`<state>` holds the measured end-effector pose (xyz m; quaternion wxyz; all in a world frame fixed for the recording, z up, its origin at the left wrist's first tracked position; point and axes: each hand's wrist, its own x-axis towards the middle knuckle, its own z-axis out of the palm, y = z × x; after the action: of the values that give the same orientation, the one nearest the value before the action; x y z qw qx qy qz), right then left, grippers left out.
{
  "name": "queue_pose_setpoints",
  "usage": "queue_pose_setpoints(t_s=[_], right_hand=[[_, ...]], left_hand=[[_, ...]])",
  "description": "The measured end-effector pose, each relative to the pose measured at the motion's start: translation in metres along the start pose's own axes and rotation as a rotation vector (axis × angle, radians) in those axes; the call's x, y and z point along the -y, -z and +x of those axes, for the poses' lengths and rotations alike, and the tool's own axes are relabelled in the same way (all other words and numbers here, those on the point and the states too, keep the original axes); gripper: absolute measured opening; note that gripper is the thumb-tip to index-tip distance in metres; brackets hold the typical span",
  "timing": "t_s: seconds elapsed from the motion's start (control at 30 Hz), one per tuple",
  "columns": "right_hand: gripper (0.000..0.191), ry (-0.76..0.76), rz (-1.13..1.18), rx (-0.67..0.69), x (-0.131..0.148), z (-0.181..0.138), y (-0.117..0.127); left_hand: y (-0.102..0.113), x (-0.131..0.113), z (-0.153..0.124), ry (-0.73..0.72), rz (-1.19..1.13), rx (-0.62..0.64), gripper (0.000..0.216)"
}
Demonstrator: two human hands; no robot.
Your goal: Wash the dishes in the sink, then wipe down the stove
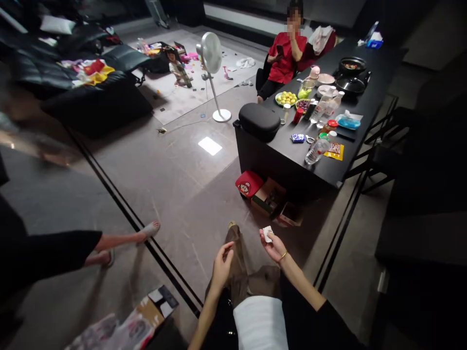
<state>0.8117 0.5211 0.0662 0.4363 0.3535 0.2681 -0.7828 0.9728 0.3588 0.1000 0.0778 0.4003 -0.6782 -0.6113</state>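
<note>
My right hand point(273, 247) is closed on a small crumpled white tissue point(267, 234), held palm up above my lap, with a gold bangle point(283, 255) at the wrist. My left hand point(222, 265) hangs over my brown trousers point(255, 284), its fingers loosely curled. No object shows in the left hand, and a gap is visible between thumb and fingers. Both hands are apart from each other and from the table.
A long black table point(292, 150) holds bottles, fruit plates, pans and a black case point(259, 120). Boxes point(269, 197) and a red bag point(248, 183) lie at its base. A white fan point(211, 53) stands behind. People are left, on the rug and at the table.
</note>
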Motion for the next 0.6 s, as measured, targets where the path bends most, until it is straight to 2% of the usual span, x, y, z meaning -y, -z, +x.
queue_pose_setpoints(t_s=[0.13,0.27,0.43,0.5,0.6], right_hand=[[0.015,0.035,0.084,-0.097,0.0,0.079,-0.072],[0.015,0.076,0.138,-0.156,0.012,0.13,-0.119],[0.014,0.076,0.14,-0.338,0.032,0.203,-0.157],[0.016,0.058,0.109,-0.398,0.04,0.236,-0.172],[0.023,0.041,0.074,-0.439,0.054,0.281,-0.196]], left_hand=[[0.04,-0.046,0.12,-0.003,0.046,0.095,0.037],[0.06,-0.1,0.227,-0.026,0.131,0.176,0.037],[0.047,-0.14,0.337,0.019,0.096,0.25,0.037],[0.038,-0.147,0.368,0.065,0.055,0.273,0.039],[0.032,-0.15,0.399,0.126,0.049,0.293,0.042]])
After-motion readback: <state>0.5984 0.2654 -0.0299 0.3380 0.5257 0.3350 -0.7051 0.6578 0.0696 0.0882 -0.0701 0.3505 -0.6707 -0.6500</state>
